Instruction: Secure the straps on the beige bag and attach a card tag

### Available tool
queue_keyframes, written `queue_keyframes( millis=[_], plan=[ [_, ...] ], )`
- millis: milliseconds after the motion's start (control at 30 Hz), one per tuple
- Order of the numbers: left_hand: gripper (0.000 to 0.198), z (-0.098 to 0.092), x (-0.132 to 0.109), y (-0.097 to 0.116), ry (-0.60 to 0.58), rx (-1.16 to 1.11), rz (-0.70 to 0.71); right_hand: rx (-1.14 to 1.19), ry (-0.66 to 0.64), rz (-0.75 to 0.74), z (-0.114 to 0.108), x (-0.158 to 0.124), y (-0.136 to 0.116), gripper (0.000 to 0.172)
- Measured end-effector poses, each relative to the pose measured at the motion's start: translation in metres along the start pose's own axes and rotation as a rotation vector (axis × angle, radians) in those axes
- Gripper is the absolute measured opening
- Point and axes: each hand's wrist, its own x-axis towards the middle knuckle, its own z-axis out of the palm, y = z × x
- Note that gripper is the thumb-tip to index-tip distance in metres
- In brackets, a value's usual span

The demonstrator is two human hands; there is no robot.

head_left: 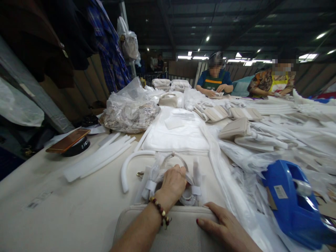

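Observation:
A pale beige handbag [183, 224] lies at the table's near edge, its front panel facing me. My left hand [172, 183], with a beaded bracelet at the wrist, reaches across its top edge; the fingers curl downward beside the handle [185, 161], and what they grip is hidden. My right hand [223, 222] grips the bag's upper right edge, thumb on the near panel. Straps wrapped in white foam and clear film [150, 189] stand on either side of my left hand. A curved white foam tube [125, 175] lies to the left.
Stacked white foam sheets [175, 138] lie beyond the bag. On the right are a blue tape dispenser [291, 203] and beige bag pieces [235, 129]. Foam strips [99, 159], a brown tablet-like item [68, 140] and a plastic sack [128, 113] sit leftward. Two co-workers [215, 82] work across the table.

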Motion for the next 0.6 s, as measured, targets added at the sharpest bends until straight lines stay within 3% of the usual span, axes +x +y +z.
queue_keyframes(
  millis=[133,300,433,533,600],
  plan=[
    [0.016,-0.001,0.009,-0.001,-0.055,0.002,0.024,-0.213,0.112,0.105,0.005,0.005,-0.014,0.058],
    [0.021,-0.012,0.029,-0.002,-0.174,0.017,0.08,-0.133,0.159,0.109,0.013,0.015,-0.013,0.044],
    [0.026,-0.031,0.03,-0.01,-0.23,0.013,0.146,-0.153,0.199,0.125,0.015,0.015,-0.01,0.042],
    [0.034,-0.037,0.025,-0.014,-0.189,-0.012,0.194,-0.159,0.225,0.109,0.017,0.013,-0.008,0.038],
    [0.036,-0.033,0.024,-0.011,-0.093,-0.006,0.16,-0.158,0.24,0.077,0.019,0.014,-0.005,0.038]
  ],
)
